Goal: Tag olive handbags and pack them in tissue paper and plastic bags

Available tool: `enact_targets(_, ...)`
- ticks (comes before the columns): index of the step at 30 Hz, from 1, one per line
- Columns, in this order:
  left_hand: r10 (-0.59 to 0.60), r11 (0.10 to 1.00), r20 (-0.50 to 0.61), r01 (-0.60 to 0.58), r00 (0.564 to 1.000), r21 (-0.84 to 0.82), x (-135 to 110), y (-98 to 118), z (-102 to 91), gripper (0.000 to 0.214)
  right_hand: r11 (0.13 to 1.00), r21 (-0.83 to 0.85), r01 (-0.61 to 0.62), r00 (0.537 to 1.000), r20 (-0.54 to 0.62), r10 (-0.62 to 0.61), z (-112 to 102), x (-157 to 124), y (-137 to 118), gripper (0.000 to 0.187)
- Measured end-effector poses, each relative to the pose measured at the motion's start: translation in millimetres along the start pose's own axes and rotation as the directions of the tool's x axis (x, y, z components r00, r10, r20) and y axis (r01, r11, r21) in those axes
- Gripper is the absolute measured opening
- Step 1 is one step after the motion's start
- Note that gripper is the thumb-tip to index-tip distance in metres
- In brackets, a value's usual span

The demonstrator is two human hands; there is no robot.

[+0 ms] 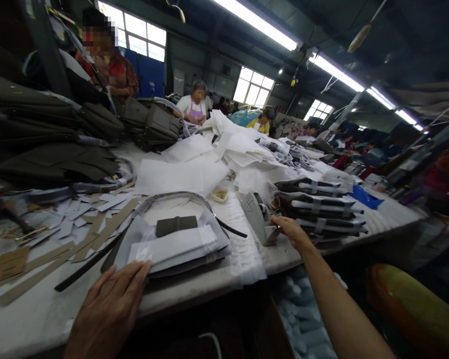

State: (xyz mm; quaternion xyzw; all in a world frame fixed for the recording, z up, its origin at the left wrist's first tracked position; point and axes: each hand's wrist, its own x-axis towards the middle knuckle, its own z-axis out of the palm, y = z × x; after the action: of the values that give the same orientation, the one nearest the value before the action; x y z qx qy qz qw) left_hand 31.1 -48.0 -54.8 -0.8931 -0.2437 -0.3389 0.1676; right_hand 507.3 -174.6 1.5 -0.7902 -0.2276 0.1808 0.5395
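A dark handbag (pixel 179 267) lies on the table in front of me, partly covered in white paper, its handle wrapped in clear film. Across its top rests a small dark flap piece (pixel 176 226) above a folded white sheet (pixel 172 245). My left hand (pixel 114 299) lies flat at the bag's near left corner, fingers stretched out and touching the paper. To the right, my right hand (pixel 291 230) has its fingertips pinched at the edge of a grey-white tape dispenser (pixel 255 219) with pen marks. Whatever is between those fingertips is too small to make out.
Several wrapped bags (pixel 318 207) are stacked at right. White paper sheets (pixel 239 144) pile up behind. Paper strips (pixel 86 232) and dark bags (pixel 33 119) fill the left. A small tray (pixel 219 194) sits mid-table. Co-workers (pixel 196 104) stand beyond. A yellowish rounded object (pixel 407 299) is below right.
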Motion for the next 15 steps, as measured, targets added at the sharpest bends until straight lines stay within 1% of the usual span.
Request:
enact_targets(3,-0.003,1.0,0.008,0.003,1.0,0.011,-1,1,0.2,0.038,0.996,0.084,0.012,0.998,-0.066,-0.006,1,1,-3,0.033)
enact_targets(7,-0.022,1.0,0.035,0.021,0.999,0.023,-4,1,0.9,0.04,0.985,0.162,0.054,0.985,-0.17,-0.026,-11,-12,-6,0.027)
enact_targets(9,-0.035,0.999,0.04,0.034,0.999,0.025,-5,2,1.2,0.04,0.984,0.168,0.057,0.977,-0.214,-0.02,-17,-23,0,0.024)
enact_targets(11,-0.037,0.999,0.042,0.036,0.998,0.017,-5,2,1.5,0.041,0.986,0.164,0.033,0.969,-0.245,0.008,-18,-34,13,0.022)
enact_targets(15,-0.055,0.998,0.046,0.055,0.997,-0.009,-3,3,1.3,0.038,0.988,0.148,-0.047,0.96,-0.268,0.086,-6,-40,35,0.026)
